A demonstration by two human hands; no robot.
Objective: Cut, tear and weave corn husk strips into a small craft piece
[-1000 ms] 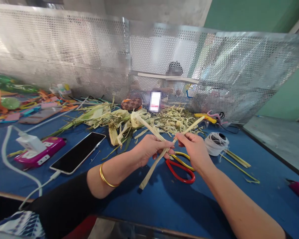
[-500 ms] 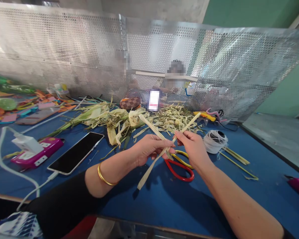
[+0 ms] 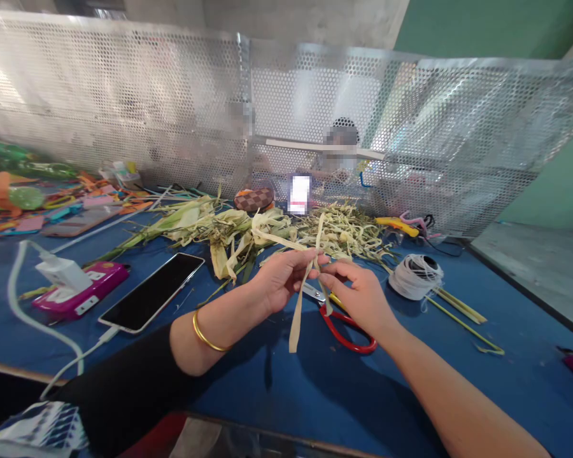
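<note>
Between my hands, pale corn husk strips (image 3: pixel 296 324) cross one another, with ends pointing up, left and down. My left hand (image 3: pixel 281 280) pinches them at the crossing between thumb and fingers. The fingers of my right hand (image 3: pixel 363 292) are closed on a strip just right of that crossing, and a short end hangs beneath. Partly hidden below the hands, scissors with one red and one yellow handle (image 3: pixel 348 340) lie on the blue table (image 3: pixel 267 401). Behind the hands are whole corn husks (image 3: pixel 186 226) and a heap of shredded husk (image 3: pixel 348 235).
To the left lie a black-screened phone (image 3: pixel 153 292), its cable and a purple power strip (image 3: pixel 83 292). At right are a white string spool (image 3: pixel 416 277) and thin stalks (image 3: pixel 463 305). A perforated metal screen (image 3: pixel 172 108) borders the back, with a person behind it.
The upright strip has swung from leaning right to nearly vertical. The lower tail hangs steeper, and my right fingers have dropped to just below the crossing. The view has shifted slightly.
</note>
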